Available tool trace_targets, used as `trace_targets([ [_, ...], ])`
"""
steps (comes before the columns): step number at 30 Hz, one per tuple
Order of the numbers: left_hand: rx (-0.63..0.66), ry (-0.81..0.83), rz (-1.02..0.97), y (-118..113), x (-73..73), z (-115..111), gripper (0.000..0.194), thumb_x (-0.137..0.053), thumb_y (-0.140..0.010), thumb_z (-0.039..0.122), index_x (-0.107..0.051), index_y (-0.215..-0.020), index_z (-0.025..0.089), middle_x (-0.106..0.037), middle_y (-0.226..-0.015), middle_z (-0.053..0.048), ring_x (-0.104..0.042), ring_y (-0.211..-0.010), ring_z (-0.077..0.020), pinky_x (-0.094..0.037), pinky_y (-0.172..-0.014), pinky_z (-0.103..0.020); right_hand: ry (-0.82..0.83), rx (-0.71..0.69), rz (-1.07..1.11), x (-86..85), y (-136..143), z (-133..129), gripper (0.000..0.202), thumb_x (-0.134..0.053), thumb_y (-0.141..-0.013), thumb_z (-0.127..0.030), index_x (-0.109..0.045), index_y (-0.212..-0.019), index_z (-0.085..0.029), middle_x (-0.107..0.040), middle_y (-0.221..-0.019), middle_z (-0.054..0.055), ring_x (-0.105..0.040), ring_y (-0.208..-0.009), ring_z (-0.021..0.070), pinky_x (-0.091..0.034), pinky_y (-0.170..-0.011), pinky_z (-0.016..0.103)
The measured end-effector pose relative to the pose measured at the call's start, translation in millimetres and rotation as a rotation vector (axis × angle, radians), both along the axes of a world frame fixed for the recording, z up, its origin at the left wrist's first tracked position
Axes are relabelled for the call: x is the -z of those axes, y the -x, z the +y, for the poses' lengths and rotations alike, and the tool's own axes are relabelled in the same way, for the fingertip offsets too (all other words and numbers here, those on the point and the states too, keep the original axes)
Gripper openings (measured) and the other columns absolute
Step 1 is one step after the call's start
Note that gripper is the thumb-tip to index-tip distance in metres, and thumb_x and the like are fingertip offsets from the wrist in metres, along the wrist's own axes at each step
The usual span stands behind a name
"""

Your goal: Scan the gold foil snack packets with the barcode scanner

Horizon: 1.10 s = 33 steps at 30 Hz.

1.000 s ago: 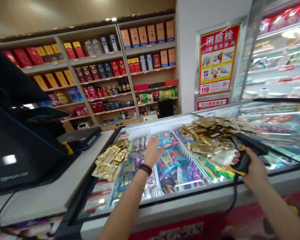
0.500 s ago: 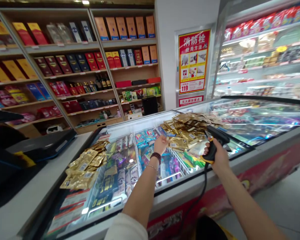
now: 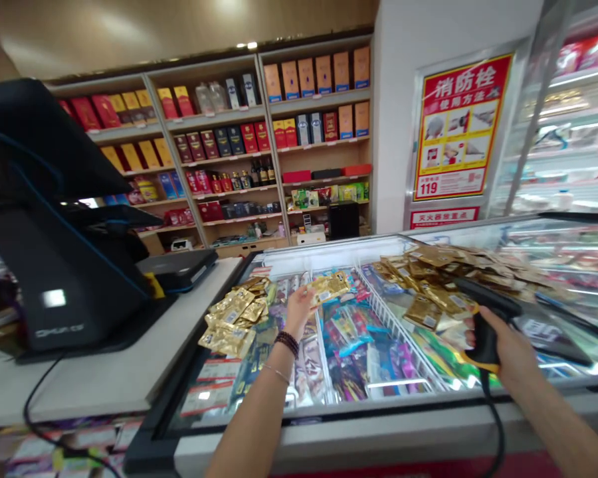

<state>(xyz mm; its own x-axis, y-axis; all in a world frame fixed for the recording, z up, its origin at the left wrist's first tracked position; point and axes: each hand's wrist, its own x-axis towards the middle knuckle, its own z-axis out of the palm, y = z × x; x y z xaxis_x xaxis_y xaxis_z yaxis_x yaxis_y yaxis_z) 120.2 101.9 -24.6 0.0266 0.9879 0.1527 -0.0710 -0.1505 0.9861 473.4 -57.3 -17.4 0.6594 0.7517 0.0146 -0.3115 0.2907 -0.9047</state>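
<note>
My left hand grips one end of a gold foil packet, held over the packaged goods in the chest freezer. A black-and-yellow handheld scanner is in my right hand, its cable hanging down in front of the freezer. Left of my left hand, a smaller pile of gold packets lies on the freezer's glass. The larger pile of gold packets spreads beside and behind the scanner.
A dark checkout machine stands on the pale counter at the left. Shelves with boxes line the back wall. The freezer's front rim runs below my forearms. A red sign hangs on the wall.
The view has swung left, bringing in the checkout machine. My left hand has moved away from the larger pile toward the smaller one, with a gold packet now plainly in its fingers.
</note>
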Motion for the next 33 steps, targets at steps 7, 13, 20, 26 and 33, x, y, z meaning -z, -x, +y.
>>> trace_targets([
  [7,0.046,-0.034,-0.231,27.2,-7.2,4.8,0.057,-0.096,-0.076,0.066,-0.082,-0.106,0.020,-0.088,-0.108,-0.011,-0.085,-0.103,-0.0312,-0.072,-0.097,-0.054,0.103,-0.367,-0.435,-19.1,82.9,20.9,0.061,-0.088,-0.069,-0.079,-0.067,-0.077,-0.023,-0.064,-0.061,0.001,-0.052,-0.046,0.0139,-0.044,-0.044,0.028],
  [13,0.075,-0.046,-0.323,22.4,-3.3,8.8,0.057,-0.097,-0.076,0.066,-0.081,-0.107,0.021,-0.086,-0.118,-0.012,-0.083,-0.111,-0.0326,-0.069,-0.104,-0.058,0.119,-0.438,-0.827,-27.0,147.1,4.6,0.049,-0.064,-0.092,-0.073,-0.060,-0.075,-0.027,-0.059,-0.051,-0.002,-0.057,-0.047,0.0182,-0.047,-0.058,0.033],
  [20,0.150,-0.042,-0.401,16.9,-5.7,4.0,0.055,-0.097,-0.079,0.064,-0.080,-0.109,0.021,-0.086,-0.122,-0.010,-0.083,-0.114,-0.0302,-0.067,-0.109,-0.056,0.201,-0.389,-0.874,-23.3,168.8,1.1,0.044,-0.063,-0.084,-0.075,-0.060,-0.081,-0.031,-0.059,-0.048,-0.002,-0.058,-0.045,0.0240,-0.045,-0.057,0.038],
  [26,0.112,0.008,-0.398,12.1,-11.6,-0.8,0.043,-0.089,-0.092,0.055,-0.080,-0.115,0.020,-0.085,-0.123,-0.012,-0.082,-0.120,-0.0307,-0.067,-0.110,-0.054,0.227,-0.404,-0.864,-28.6,168.3,5.2,0.052,-0.065,-0.074,-0.083,-0.059,-0.077,-0.032,-0.060,-0.047,0.000,-0.059,-0.045,0.0264,-0.045,-0.057,0.040],
  [33,0.104,0.033,-0.366,13.0,-16.4,-3.2,0.037,-0.086,-0.096,0.051,-0.078,-0.115,0.019,-0.084,-0.124,-0.011,-0.081,-0.120,-0.0288,-0.067,-0.111,-0.053,0.253,-0.425,-0.833,-34.1,168.8,7.0,0.057,-0.068,-0.066,-0.088,-0.057,-0.072,-0.033,-0.059,-0.046,0.002,-0.059,-0.044,0.0276,-0.045,-0.054,0.041],
])
